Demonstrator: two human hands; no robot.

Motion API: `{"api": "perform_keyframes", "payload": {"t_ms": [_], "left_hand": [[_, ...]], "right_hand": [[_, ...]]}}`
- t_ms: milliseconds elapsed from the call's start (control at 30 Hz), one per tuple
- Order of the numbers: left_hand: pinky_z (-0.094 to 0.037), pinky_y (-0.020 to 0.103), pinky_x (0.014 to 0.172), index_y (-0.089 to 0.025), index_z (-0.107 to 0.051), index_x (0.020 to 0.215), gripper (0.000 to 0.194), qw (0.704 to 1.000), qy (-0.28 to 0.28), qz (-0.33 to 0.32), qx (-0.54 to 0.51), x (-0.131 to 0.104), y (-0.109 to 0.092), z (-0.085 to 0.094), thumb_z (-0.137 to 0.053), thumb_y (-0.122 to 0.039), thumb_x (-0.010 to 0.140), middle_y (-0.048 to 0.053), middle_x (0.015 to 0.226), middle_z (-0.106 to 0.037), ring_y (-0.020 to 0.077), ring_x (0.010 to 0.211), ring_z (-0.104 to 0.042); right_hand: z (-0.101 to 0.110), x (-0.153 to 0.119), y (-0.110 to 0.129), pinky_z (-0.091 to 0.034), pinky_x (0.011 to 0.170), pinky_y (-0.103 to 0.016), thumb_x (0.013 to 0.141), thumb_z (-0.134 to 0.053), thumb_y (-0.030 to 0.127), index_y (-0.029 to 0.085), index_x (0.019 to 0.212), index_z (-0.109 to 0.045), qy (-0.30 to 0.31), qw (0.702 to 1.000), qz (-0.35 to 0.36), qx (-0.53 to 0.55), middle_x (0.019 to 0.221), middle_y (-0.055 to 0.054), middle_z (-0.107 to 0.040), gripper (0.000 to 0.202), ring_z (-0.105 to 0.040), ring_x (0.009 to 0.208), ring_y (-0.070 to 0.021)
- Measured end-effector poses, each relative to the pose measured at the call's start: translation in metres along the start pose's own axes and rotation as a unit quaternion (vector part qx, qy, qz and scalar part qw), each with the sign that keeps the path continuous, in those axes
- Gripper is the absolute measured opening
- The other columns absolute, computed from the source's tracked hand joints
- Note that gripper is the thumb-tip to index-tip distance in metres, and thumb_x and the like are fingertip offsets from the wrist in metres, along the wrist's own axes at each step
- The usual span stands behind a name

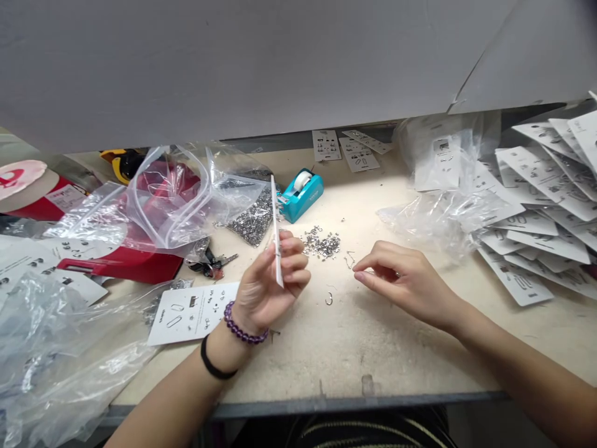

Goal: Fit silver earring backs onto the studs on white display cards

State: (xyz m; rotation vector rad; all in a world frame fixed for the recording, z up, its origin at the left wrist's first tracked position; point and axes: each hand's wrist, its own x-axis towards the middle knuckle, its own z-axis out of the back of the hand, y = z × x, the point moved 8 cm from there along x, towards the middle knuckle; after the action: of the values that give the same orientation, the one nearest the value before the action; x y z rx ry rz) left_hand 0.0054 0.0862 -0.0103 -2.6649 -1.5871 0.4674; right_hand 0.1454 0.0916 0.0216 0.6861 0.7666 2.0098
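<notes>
Grasping thin white card [276, 233] edge-on, left fingers [293, 261] curled, grip of right fingers [373, 281] unclear

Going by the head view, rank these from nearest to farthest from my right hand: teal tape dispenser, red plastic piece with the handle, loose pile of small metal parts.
From your right hand:
1. Pile of small metal parts, just to its left.
2. Teal tape dispenser, farther left, behind the pile.
3. Red plastic piece, far left.

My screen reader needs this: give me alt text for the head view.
The left hand holds a white card edge-on; the right hand pinches near small metal pieces. Beyond sits a teal tape dispenser.
</notes>
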Motion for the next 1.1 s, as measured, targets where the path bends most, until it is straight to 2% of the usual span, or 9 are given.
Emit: {"api": "perform_keyframes", "payload": {"t_ms": [67, 167, 333, 467, 633, 867, 1000, 1100], "left_hand": [[-0.038, 0.012, 0.047, -0.017, -0.046, 0.087, 0.040, 1.000, 0.017, -0.025, -0.002, -0.001, -0.011, -0.006, -0.073, -0.008, 0.058, -0.006, 0.072, -0.051, 0.0017, 0.054, -0.048], [-0.039, 0.012, 0.047, -0.018, -0.046, 0.086, 0.040, 0.999, 0.028, -0.043, 0.003, -0.003, -0.020, -0.011, -0.073, -0.009, 0.058, -0.006, 0.072, -0.051, 0.0015, 0.053, -0.049], [-0.038, 0.012, 0.046, -0.019, -0.046, 0.085, 0.039, 0.997, 0.035, -0.063, 0.011, -0.005, -0.028, -0.012, -0.073, -0.010, 0.058, -0.006, 0.071, -0.052, 0.0011, 0.053, -0.049], [-0.038, 0.012, 0.047, -0.018, -0.046, 0.084, 0.035, 0.997, 0.031, -0.067, 0.017, -0.004, -0.031, -0.010, -0.072, -0.012, 0.060, -0.006, 0.071, -0.052, 0.0012, 0.054, -0.049], [-0.038, 0.013, 0.047, -0.019, -0.047, 0.083, 0.032, 0.996, 0.021, -0.082, 0.029, -0.005, -0.039, -0.010, -0.071, -0.015, 0.061, -0.006, 0.071, -0.054, 0.0014, 0.053, -0.051], [-0.036, 0.012, 0.045, -0.020, -0.048, 0.085, 0.028, 0.984, 0.034, -0.169, 0.040, -0.014, -0.068, -0.020, -0.068, -0.016, 0.065, -0.006, 0.071, -0.056, 0.0011, 0.052, -0.050], [-0.035, 0.013, 0.043, -0.020, -0.050, 0.080, 0.024, 0.986, 0.009, -0.153, 0.059, -0.011, -0.062, -0.015, -0.069, -0.019, 0.065, -0.005, 0.068, -0.054, 0.0012, 0.049, -0.049], [-0.034, 0.013, 0.043, -0.020, -0.050, 0.080, 0.028, 0.990, 0.005, -0.132, 0.057, -0.010, -0.055, -0.013, -0.072, -0.017, 0.062, -0.006, 0.068, -0.053, 0.0007, 0.049, -0.048]], "right_hand": [[-0.006, -0.001, -0.002, -0.035, 0.054, -0.021, 0.081, -0.054, 0.020, 0.017, 0.078, -0.063, -0.002, 1.000, 0.011, -0.015, 0.066, 0.000, -0.050, 0.010, -0.046, 0.057, -0.0078], [-0.026, -0.004, 0.000, -0.035, 0.055, -0.020, 0.082, -0.053, 0.020, 0.017, 0.080, -0.065, 0.023, 0.998, 0.032, -0.044, 0.071, -0.001, -0.054, 0.013, -0.048, 0.060, -0.0082], [-0.068, -0.013, 0.025, -0.031, 0.051, -0.021, 0.083, -0.050, 0.021, 0.019, 0.079, -0.066, 0.089, 0.985, 0.114, -0.095, 0.070, -0.002, -0.056, 0.017, -0.049, 0.060, -0.0093], [-0.081, -0.010, 0.040, -0.026, 0.049, -0.022, 0.084, -0.046, 0.021, 0.018, 0.074, -0.065, 0.095, 0.970, 0.157, -0.157, 0.066, -0.002, -0.055, 0.022, -0.046, 0.057, -0.0098], [-0.071, 0.004, 0.040, -0.029, 0.049, -0.022, 0.084, -0.046, 0.021, 0.017, 0.075, -0.065, 0.088, 0.970, 0.152, -0.169, 0.067, -0.002, -0.056, 0.021, -0.048, 0.059, -0.0104], [-0.021, 0.015, 0.023, -0.037, 0.052, -0.021, 0.083, -0.049, 0.019, 0.015, 0.076, -0.065, -0.003, 0.983, 0.106, -0.150, 0.069, -0.003, -0.058, 0.018, -0.052, 0.061, -0.0099], [-0.017, 0.013, 0.019, -0.040, 0.052, -0.022, 0.082, -0.049, 0.018, 0.015, 0.076, -0.065, 0.019, 0.984, 0.092, -0.152, 0.069, -0.003, -0.058, 0.018, -0.053, 0.061, -0.0108], [-0.009, 0.009, 0.022, -0.043, 0.054, -0.025, 0.083, -0.049, 0.019, 0.017, 0.077, -0.064, 0.024, 0.988, 0.075, -0.134, 0.071, -0.004, -0.060, 0.017, -0.055, 0.063, -0.0122]]}}
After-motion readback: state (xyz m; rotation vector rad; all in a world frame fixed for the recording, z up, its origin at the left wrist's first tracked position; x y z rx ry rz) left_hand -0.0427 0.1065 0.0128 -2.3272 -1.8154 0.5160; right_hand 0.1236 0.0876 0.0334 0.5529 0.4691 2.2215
